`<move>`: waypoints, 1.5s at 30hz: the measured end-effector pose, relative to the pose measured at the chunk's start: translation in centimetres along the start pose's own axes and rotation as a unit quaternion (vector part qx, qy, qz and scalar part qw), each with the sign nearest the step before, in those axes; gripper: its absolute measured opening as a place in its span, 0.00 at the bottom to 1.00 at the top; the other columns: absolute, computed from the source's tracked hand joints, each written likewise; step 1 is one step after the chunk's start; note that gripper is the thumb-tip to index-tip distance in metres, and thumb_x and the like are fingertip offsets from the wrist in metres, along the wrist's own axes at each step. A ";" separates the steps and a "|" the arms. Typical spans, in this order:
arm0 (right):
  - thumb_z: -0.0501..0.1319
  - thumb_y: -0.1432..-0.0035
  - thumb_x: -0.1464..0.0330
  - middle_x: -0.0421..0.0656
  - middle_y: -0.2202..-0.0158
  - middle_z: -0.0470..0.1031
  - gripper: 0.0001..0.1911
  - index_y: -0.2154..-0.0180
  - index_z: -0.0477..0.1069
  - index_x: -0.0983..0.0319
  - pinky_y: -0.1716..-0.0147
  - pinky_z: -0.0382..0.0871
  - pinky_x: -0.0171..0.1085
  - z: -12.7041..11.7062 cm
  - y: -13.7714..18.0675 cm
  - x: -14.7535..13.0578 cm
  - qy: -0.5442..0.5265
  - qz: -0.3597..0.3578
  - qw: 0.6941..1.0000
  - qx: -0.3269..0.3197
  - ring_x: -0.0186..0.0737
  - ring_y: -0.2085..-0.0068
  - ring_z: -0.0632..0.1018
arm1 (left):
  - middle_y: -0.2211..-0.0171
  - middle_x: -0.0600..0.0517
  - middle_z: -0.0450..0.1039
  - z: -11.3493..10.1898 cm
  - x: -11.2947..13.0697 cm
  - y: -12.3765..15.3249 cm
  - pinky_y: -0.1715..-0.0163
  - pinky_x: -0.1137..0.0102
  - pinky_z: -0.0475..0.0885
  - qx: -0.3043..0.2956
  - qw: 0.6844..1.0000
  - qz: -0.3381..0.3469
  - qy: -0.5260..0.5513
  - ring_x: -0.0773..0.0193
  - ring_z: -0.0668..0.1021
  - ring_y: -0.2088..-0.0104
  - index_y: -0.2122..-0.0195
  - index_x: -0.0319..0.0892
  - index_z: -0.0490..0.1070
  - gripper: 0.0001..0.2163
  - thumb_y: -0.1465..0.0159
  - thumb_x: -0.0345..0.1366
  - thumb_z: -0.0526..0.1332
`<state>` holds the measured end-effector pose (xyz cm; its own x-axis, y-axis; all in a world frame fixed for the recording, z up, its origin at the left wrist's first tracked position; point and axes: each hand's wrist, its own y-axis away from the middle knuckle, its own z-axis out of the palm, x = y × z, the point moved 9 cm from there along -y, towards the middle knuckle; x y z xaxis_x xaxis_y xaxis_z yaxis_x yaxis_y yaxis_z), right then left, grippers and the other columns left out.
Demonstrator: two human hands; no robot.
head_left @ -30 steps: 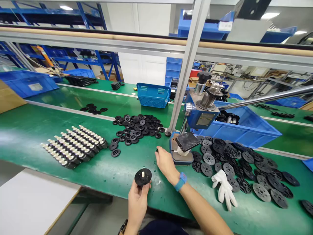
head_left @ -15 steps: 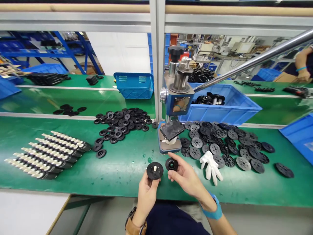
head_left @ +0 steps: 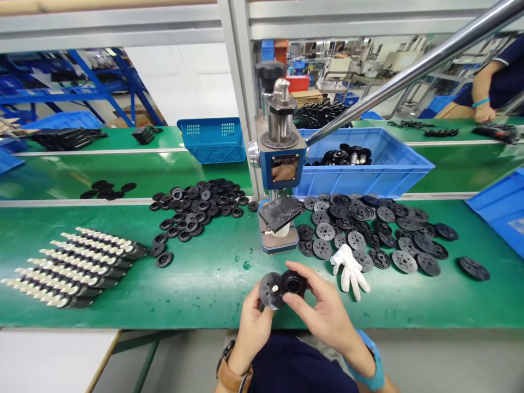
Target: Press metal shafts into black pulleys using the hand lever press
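Note:
My left hand (head_left: 257,316) grips a black plastic disc (head_left: 268,297) with a short white pin (head_left: 275,288) at its centre. The disc's face is tilted up toward me. Between the thumb and fingers of my right hand (head_left: 321,303) is a smaller black ring (head_left: 293,281) with a round hollow in its middle. That ring overlaps the disc's right edge in this view; I cannot tell whether the two touch. Both hands are above the front of the green bench (head_left: 196,297), in front of a hand press (head_left: 282,164) with a black block under its ram.
Small black rings (head_left: 200,204) lie heaped left of the press, larger black discs (head_left: 360,218) to its right. A white glove (head_left: 349,270) rests by the discs. Rows of black and white parts (head_left: 73,267) stand at left. Behind are a blue bin (head_left: 364,177) and a co-worker's arm (head_left: 483,90).
My hands have come together, bringing the ring against or over the disc's right edge. The disc has turned to face me more. The camera view has shifted slightly.

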<state>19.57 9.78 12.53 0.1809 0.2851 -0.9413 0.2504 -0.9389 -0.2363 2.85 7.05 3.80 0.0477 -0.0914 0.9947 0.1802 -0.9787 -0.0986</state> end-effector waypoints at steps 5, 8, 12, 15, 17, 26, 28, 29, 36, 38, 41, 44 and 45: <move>0.69 0.38 0.70 0.44 0.58 0.77 0.22 0.43 0.74 0.57 0.56 0.78 0.38 1.2 0.6 -2.7 0.040 -0.105 0.993 0.042 0.41 0.57 0.79 | 0.52 0.41 0.83 0.1 -0.1 0.6 0.53 0.60 0.81 -0.005 0.999 0.046 -0.013 0.49 0.85 0.53 0.47 0.41 0.79 0.18 0.35 0.43 0.67; 0.68 0.38 0.71 0.46 0.56 0.76 0.20 0.44 0.74 0.58 0.54 0.77 0.40 1.8 0.8 -2.8 0.055 -0.122 0.988 0.075 0.44 0.54 0.78 | 0.52 0.41 0.83 0.0 -0.3 0.9 0.52 0.59 0.81 -0.007 0.999 0.049 -0.016 0.49 0.85 0.53 0.46 0.41 0.78 0.18 0.34 0.43 0.66; 0.68 0.38 0.70 0.50 0.51 0.75 0.21 0.43 0.74 0.60 0.49 0.77 0.43 2.1 1.1 -1.8 0.063 -0.104 0.988 0.099 0.47 0.49 0.77 | 0.52 0.43 0.83 0.2 0.0 1.0 0.53 0.61 0.81 -0.008 0.999 0.047 -0.013 0.50 0.84 0.53 0.46 0.43 0.78 0.17 0.34 0.42 0.66; 0.67 0.36 0.67 0.50 0.49 0.77 0.22 0.42 0.72 0.60 0.48 0.77 0.45 2.2 1.4 -2.0 0.079 -0.118 0.985 0.096 0.48 0.47 0.76 | 0.55 0.44 0.83 0.3 0.7 1.0 0.57 0.64 0.81 -0.007 0.998 0.056 0.001 0.53 0.84 0.58 0.48 0.44 0.79 0.15 0.34 0.43 0.67; 0.67 0.36 0.67 0.49 0.49 0.79 0.23 0.40 0.71 0.60 0.47 0.77 0.47 2.2 1.7 -2.5 0.096 -0.143 0.981 0.093 0.49 0.47 0.77 | 0.56 0.45 0.83 0.4 1.2 1.0 0.59 0.64 0.81 -0.010 0.998 0.066 0.004 0.53 0.84 0.60 0.49 0.44 0.79 0.16 0.34 0.46 0.66; 0.67 0.36 0.67 0.52 0.46 0.81 0.22 0.42 0.70 0.63 0.45 0.79 0.51 2.5 2.7 -3.6 0.160 -0.167 0.964 0.131 0.53 0.42 0.78 | 0.58 0.45 0.83 -0.1 2.0 1.2 0.60 0.63 0.82 0.024 0.996 0.082 -0.001 0.53 0.85 0.61 0.53 0.45 0.81 0.15 0.35 0.47 0.68; 0.66 0.35 0.67 0.51 0.46 0.81 0.21 0.42 0.71 0.63 0.45 0.79 0.50 2.4 2.7 -3.5 0.150 -0.154 0.967 0.139 0.51 0.43 0.78 | 0.59 0.45 0.83 0.2 2.0 1.2 0.61 0.64 0.82 0.017 0.997 0.079 0.015 0.54 0.84 0.61 0.54 0.45 0.81 0.15 0.35 0.47 0.68; 0.66 0.35 0.67 0.51 0.46 0.81 0.20 0.43 0.71 0.63 0.45 0.79 0.50 2.3 2.7 -3.5 0.146 -0.152 0.967 0.141 0.51 0.43 0.79 | 0.59 0.46 0.83 0.2 2.0 1.2 0.61 0.64 0.82 0.019 0.997 0.078 0.019 0.54 0.84 0.61 0.54 0.44 0.81 0.14 0.36 0.47 0.68; 0.66 0.34 0.62 0.56 0.46 0.79 0.22 0.43 0.72 0.64 0.49 0.79 0.56 2.3 2.6 -4.3 0.207 -0.192 0.953 0.114 0.56 0.47 0.79 | 0.61 0.46 0.83 -0.7 2.2 1.5 0.62 0.63 0.82 0.063 0.995 0.081 0.005 0.53 0.84 0.62 0.59 0.44 0.81 0.15 0.41 0.47 0.73; 0.66 0.35 0.62 0.57 0.47 0.80 0.26 0.39 0.69 0.66 0.49 0.80 0.56 2.4 2.7 -4.5 0.219 -0.214 0.947 0.096 0.57 0.47 0.79 | 0.61 0.47 0.83 -0.7 2.2 1.5 0.62 0.63 0.82 0.062 0.995 0.075 0.009 0.53 0.84 0.63 0.60 0.44 0.81 0.16 0.42 0.48 0.74; 0.68 0.36 0.62 0.59 0.44 0.78 0.32 0.36 0.64 0.68 0.46 0.79 0.56 2.5 2.8 -4.6 0.229 -0.229 0.943 0.075 0.58 0.44 0.79 | 0.62 0.47 0.83 -0.8 1.6 1.6 0.64 0.63 0.81 0.065 0.997 0.046 0.022 0.53 0.84 0.64 0.63 0.43 0.80 0.17 0.43 0.51 0.74; 0.69 0.37 0.62 0.60 0.43 0.78 0.33 0.37 0.65 0.69 0.45 0.79 0.56 2.7 3.0 -4.6 0.230 -0.226 0.944 0.073 0.59 0.43 0.79 | 0.63 0.47 0.83 -0.8 1.3 1.6 0.63 0.62 0.81 0.065 0.997 0.031 0.024 0.53 0.83 0.63 0.65 0.43 0.80 0.16 0.42 0.51 0.73; 0.69 0.38 0.62 0.59 0.43 0.78 0.32 0.38 0.65 0.68 0.45 0.79 0.56 2.7 3.0 -4.6 0.228 -0.221 0.945 0.076 0.58 0.43 0.79 | 0.62 0.47 0.83 -0.8 1.4 1.7 0.63 0.63 0.81 0.064 0.997 0.036 0.024 0.54 0.83 0.63 0.65 0.43 0.79 0.15 0.42 0.50 0.73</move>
<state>16.96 5.14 15.47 0.4908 0.6772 -0.5482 0.2635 -0.7151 -0.6475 2.47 5.17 5.00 0.0177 -0.1722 0.9849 0.3015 -0.9383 -0.1694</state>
